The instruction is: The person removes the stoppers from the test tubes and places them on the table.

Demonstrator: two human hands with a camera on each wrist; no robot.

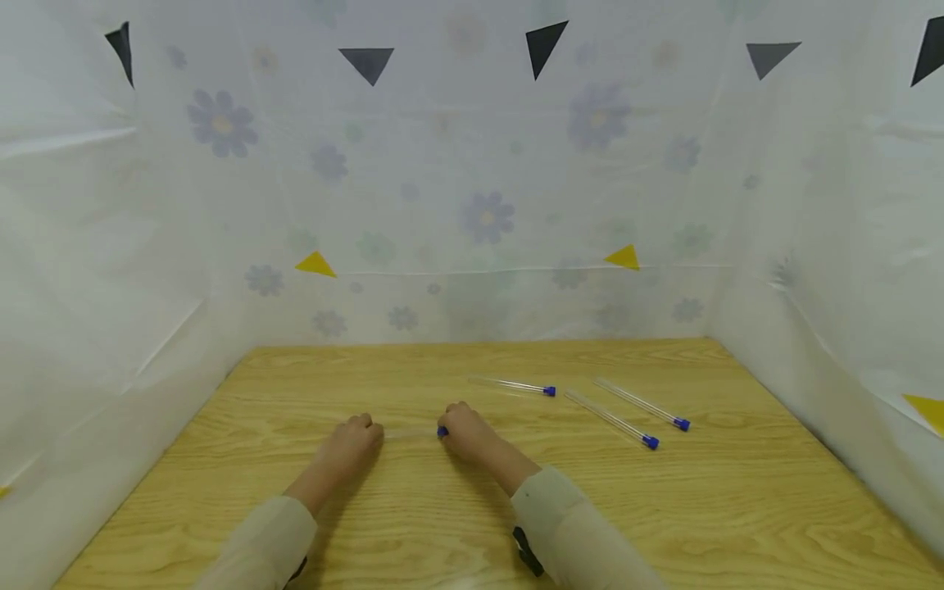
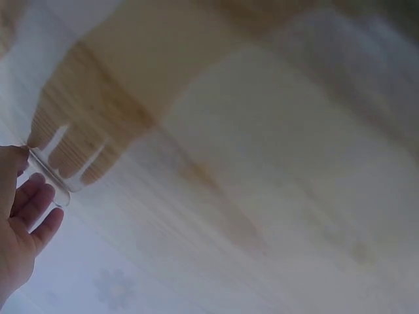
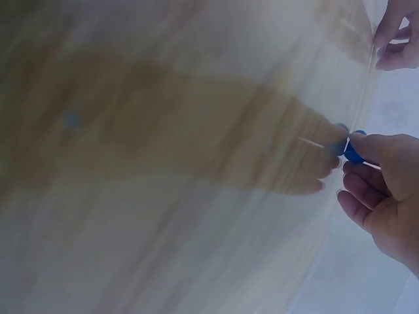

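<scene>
A clear test tube [image 1: 410, 433] lies crosswise low over the wooden table, between the two hands. My left hand [image 1: 352, 442] pinches it near its closed end; in the left wrist view the rounded glass tip [image 2: 62, 196] sticks out past the thumb and fingers. At the other end, the thumb and fingers of my right hand [image 1: 469, 434] pinch the blue cap [image 3: 354, 149]. In the head view most of that cap is hidden behind the fingers.
Three more capped tubes lie to the right: one tube [image 1: 516, 384] behind the right hand, a second tube [image 1: 612, 419], and a third tube [image 1: 642, 401] farther right. White flowered sheeting [image 1: 472, 164] walls the table [image 1: 295, 377] at the back and sides.
</scene>
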